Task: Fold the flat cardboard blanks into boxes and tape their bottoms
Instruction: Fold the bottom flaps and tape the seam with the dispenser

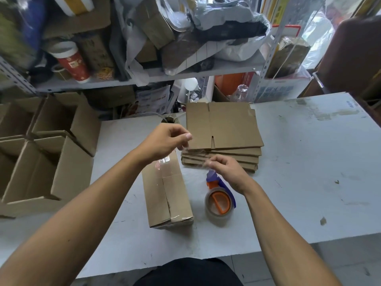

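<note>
A pale, scuffed worktop (309,162) carried a folded box (167,195) lying bottom-up, clear tape along its seam. Just right of it lay a tape dispenser (219,201) with an orange core. Behind that sat a stack of flat cardboard blanks (224,129). Small scraps (323,220), perhaps tape residue, dotted the right side.

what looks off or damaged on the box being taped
The folded box lies bottom up on the table. Its centre seam gapes dark near the front end, where the flaps do not meet flush. Clear tape wrinkles over that front edge. Both hands hover above it, apparently stretching a clear tape strip.
</note>
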